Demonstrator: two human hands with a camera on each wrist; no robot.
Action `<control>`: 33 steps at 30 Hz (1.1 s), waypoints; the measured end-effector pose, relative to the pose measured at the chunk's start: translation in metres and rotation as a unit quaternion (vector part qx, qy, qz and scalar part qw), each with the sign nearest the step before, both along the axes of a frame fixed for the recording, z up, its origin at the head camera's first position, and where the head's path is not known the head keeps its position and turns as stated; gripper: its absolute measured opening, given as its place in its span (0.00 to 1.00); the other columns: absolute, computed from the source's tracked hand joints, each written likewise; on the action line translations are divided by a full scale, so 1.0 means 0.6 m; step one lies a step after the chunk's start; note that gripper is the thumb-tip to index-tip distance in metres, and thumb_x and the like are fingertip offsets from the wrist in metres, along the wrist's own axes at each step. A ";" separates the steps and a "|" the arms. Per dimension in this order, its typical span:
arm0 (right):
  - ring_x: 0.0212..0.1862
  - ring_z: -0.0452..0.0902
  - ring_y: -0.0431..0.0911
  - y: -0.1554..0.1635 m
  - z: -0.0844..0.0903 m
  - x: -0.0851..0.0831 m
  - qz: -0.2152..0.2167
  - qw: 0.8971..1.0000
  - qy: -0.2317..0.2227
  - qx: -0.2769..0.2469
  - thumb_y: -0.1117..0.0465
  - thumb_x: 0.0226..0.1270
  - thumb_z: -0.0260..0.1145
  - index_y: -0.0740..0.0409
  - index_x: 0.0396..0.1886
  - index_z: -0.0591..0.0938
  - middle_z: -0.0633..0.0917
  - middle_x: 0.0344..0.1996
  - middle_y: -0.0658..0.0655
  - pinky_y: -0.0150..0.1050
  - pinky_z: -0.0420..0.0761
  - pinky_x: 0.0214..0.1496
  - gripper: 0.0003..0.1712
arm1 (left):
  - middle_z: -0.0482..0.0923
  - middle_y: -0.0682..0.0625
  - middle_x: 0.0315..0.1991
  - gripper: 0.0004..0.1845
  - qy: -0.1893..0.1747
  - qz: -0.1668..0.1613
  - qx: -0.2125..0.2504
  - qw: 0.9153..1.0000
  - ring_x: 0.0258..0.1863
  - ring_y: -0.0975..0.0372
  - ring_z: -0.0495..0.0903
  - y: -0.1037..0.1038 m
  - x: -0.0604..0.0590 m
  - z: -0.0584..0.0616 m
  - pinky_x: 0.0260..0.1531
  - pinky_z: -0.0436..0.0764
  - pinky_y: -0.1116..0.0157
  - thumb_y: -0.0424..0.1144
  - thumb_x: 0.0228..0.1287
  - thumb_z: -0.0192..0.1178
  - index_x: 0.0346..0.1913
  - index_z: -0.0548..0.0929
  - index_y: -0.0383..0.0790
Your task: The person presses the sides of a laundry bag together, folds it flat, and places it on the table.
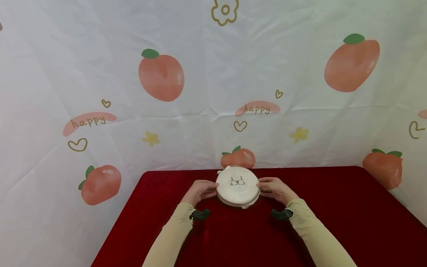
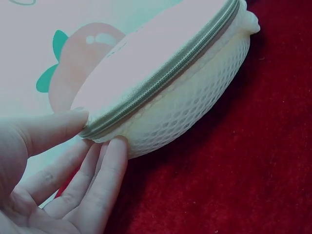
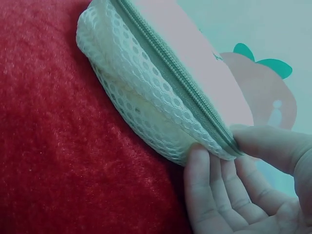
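Note:
A round white mesh laundry bag (image 1: 237, 191) with a small bra drawing on its top stands near the far edge of the red table, its top tilted toward me. My left hand (image 1: 201, 190) pinches its left rim, thumb on top and fingers beneath. On the opposite side my right hand (image 1: 276, 188) pinches the right rim in the same way. Along the bag's edge a zipper (image 2: 165, 78) runs shut above the mesh side wall (image 3: 136, 83). The mesh bulges and creases under the rim. What lies inside cannot be made out.
Red velvety cloth (image 1: 240, 237) covers the table. Behind it hangs a white backdrop (image 1: 207, 74) printed with fruit, hearts and flowers, close to the table's far edge. Dark wrist devices (image 1: 281, 214) sit at both cuffs.

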State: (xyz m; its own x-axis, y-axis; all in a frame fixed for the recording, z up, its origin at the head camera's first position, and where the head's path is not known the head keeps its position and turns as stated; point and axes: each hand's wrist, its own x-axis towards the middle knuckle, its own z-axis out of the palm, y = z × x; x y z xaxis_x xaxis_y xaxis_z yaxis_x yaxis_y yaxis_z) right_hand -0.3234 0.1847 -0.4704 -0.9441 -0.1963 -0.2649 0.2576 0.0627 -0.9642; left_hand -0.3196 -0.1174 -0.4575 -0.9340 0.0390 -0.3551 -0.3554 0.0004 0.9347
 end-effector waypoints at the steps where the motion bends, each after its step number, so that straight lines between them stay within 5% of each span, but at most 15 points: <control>1: 0.38 0.81 0.46 0.001 0.000 0.001 0.000 1.000 -0.001 -0.006 0.65 0.65 0.65 0.75 0.63 0.66 0.81 0.43 0.61 0.44 0.81 0.47 0.31 | 0.81 0.43 0.34 0.11 0.002 -0.003 0.000 1.000 0.31 0.58 0.82 0.000 0.001 0.000 0.40 0.83 0.61 0.30 0.58 0.67 0.43 0.83 0.27; 15: 0.48 0.80 0.48 0.011 0.011 0.016 0.025 0.999 0.011 -0.031 0.62 0.70 0.61 0.73 0.68 0.61 0.74 0.56 0.67 0.45 0.78 0.54 0.33 | 0.82 0.42 0.39 0.17 0.002 -0.014 0.024 1.000 0.36 0.57 0.83 -0.003 0.010 0.004 0.43 0.82 0.61 0.36 0.59 0.68 0.48 0.82 0.29; 33: 0.58 0.74 0.53 0.033 0.023 0.018 0.068 0.997 0.035 -0.033 0.58 0.74 0.56 0.70 0.69 0.62 0.72 0.60 0.66 0.47 0.74 0.60 0.31 | 0.82 0.41 0.41 0.22 0.007 -0.004 0.050 0.999 0.38 0.56 0.83 -0.022 0.004 0.015 0.44 0.82 0.61 0.40 0.58 0.69 0.52 0.81 0.30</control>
State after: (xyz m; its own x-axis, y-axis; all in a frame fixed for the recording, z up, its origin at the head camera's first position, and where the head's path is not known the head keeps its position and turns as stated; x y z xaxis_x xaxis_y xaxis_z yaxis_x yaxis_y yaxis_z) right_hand -0.3127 0.2044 -0.4566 -0.9234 -0.3384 -0.1814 0.1830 0.0275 -0.9827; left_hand -0.3175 -0.1308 -0.4483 -0.9382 0.0814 -0.3364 -0.3431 -0.0898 0.9350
